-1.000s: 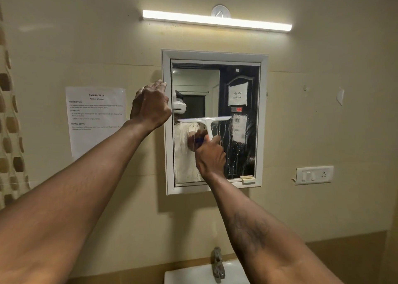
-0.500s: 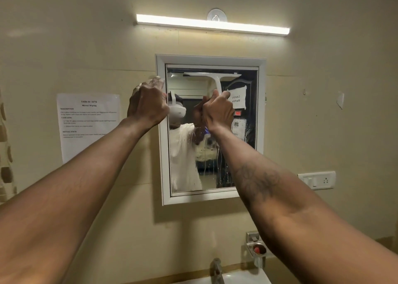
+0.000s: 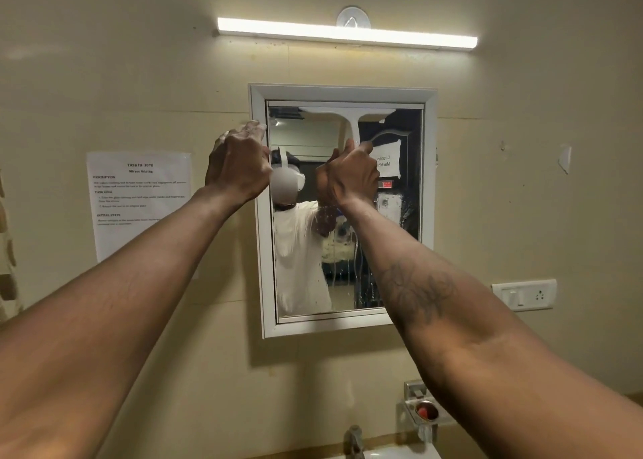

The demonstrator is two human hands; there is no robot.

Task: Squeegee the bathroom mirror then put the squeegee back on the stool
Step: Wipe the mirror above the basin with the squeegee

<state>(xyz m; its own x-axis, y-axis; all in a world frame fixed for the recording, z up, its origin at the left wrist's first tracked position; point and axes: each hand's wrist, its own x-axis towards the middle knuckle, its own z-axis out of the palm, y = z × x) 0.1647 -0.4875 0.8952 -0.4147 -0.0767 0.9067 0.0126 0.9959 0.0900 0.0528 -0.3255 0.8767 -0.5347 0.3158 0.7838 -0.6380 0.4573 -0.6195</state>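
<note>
The white-framed mirror [image 3: 259, 215] hangs on the beige wall at centre. A white squeegee [image 3: 349, 119] lies against the glass with its blade along the mirror's top edge, handle pointing down. My right hand [image 3: 351, 176] grips that handle from below. My left hand [image 3: 238, 163] is curled on the frame's left side near the top, fingers closed against it. Water streaks and droplets show on the lower right of the glass [image 3: 368, 281]. The stool is out of view.
A lit tube light [image 3: 348, 34] runs above the mirror. A printed sheet [image 3: 139, 201] is taped to the wall on the left. A switch plate [image 3: 523, 295] sits on the right. Below are a soap holder [image 3: 422, 411], a tap [image 3: 355, 439] and the basin rim.
My right hand has lifted the squeegee from mid-mirror up to the top edge of the glass. My left hand has stayed on the left frame. The view has tilted slightly.
</note>
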